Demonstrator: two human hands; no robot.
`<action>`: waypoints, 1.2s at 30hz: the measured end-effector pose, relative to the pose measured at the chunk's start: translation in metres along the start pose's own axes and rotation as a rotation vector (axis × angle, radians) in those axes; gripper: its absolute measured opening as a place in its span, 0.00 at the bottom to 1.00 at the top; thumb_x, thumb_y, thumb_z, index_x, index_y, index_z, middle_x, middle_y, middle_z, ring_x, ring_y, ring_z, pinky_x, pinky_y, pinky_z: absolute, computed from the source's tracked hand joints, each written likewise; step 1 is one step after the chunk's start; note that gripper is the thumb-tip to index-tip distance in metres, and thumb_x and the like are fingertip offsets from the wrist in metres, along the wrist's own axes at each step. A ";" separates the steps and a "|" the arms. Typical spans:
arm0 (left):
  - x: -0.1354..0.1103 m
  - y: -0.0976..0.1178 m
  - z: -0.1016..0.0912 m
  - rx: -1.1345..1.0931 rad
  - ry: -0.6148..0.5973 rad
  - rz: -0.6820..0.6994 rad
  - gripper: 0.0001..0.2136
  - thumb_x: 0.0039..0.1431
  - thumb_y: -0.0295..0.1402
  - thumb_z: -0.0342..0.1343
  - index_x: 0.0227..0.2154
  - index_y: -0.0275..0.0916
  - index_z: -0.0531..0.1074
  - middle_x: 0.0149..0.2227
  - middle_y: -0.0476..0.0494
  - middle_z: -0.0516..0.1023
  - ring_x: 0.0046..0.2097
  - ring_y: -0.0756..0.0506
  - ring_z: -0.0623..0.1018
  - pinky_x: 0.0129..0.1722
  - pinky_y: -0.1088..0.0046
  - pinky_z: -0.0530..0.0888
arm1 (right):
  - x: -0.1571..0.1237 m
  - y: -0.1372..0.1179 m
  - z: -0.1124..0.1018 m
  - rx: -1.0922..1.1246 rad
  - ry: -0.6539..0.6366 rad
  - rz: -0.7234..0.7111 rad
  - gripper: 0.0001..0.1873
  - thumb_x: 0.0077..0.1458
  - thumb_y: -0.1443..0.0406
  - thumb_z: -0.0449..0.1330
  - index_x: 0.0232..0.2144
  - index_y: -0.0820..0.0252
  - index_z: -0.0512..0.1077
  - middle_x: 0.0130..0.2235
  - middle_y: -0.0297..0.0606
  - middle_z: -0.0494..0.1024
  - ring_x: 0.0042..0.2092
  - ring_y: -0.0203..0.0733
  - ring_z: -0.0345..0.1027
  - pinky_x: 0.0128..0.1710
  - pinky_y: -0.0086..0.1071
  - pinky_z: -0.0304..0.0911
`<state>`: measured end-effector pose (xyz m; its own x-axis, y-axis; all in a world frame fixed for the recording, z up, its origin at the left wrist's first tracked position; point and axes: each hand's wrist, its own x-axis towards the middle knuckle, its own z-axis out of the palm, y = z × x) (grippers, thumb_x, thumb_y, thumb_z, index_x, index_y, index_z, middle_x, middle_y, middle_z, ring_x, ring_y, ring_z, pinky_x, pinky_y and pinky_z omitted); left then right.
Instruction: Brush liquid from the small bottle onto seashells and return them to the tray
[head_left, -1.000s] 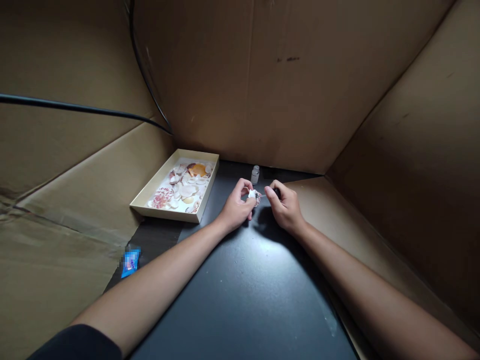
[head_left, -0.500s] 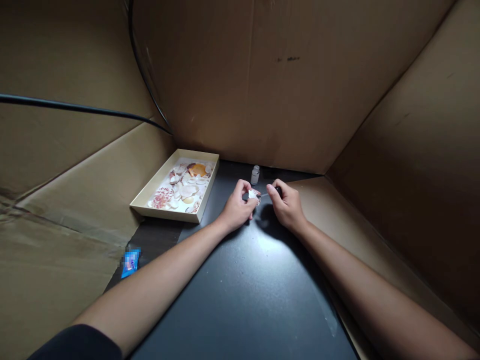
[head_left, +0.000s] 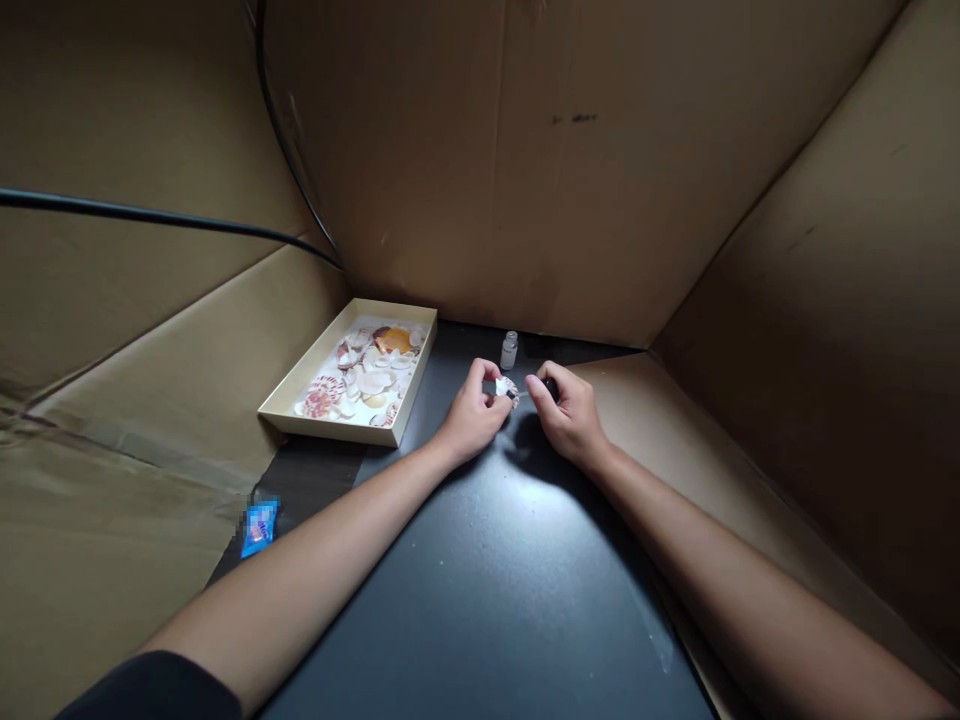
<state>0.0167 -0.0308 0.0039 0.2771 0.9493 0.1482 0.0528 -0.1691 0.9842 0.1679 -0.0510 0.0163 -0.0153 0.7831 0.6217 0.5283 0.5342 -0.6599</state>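
Observation:
My left hand is closed on a small white and reddish seashell, held just above the black table. My right hand pinches a small dark-capped brush whose thin tip points at the shell. A small clear bottle with no cap stands upright just behind the two hands. To the left lies a shallow cream box holding several shells, white, orange and red-striped.
Brown cardboard walls close in the table at the back and on both sides. A black cable runs across the left wall. A small blue wrapper lies at the table's left edge.
The right hand drew back a little to the right and then came in again, so the brush tip is once more at the shell. The left hand has barely moved.

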 end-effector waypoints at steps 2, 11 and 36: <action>0.000 0.000 0.000 0.004 0.010 0.022 0.12 0.51 0.30 0.54 0.35 0.41 0.56 0.30 0.57 0.63 0.22 0.59 0.63 0.20 0.83 0.58 | 0.000 -0.001 0.000 -0.002 0.016 0.002 0.16 0.61 0.59 0.52 0.22 0.58 0.58 0.23 0.29 0.60 0.26 0.33 0.53 0.28 0.29 0.50; 0.000 -0.001 -0.001 0.034 0.018 0.051 0.12 0.51 0.30 0.55 0.36 0.40 0.56 0.33 0.56 0.63 0.23 0.59 0.62 0.23 0.82 0.58 | 0.000 -0.002 0.000 -0.021 0.000 0.039 0.17 0.61 0.56 0.51 0.23 0.57 0.59 0.23 0.30 0.61 0.26 0.34 0.52 0.28 0.30 0.50; 0.001 0.000 0.001 -0.070 -0.013 0.045 0.09 0.52 0.26 0.53 0.34 0.39 0.60 0.30 0.54 0.65 0.29 0.56 0.68 0.30 0.81 0.66 | 0.001 0.001 0.000 -0.066 0.001 0.038 0.19 0.61 0.56 0.50 0.21 0.57 0.58 0.21 0.29 0.60 0.25 0.34 0.52 0.27 0.30 0.49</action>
<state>0.0184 -0.0301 0.0044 0.2905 0.9374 0.1918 -0.0273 -0.1922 0.9810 0.1681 -0.0496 0.0163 0.0065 0.8021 0.5972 0.5834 0.4820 -0.6537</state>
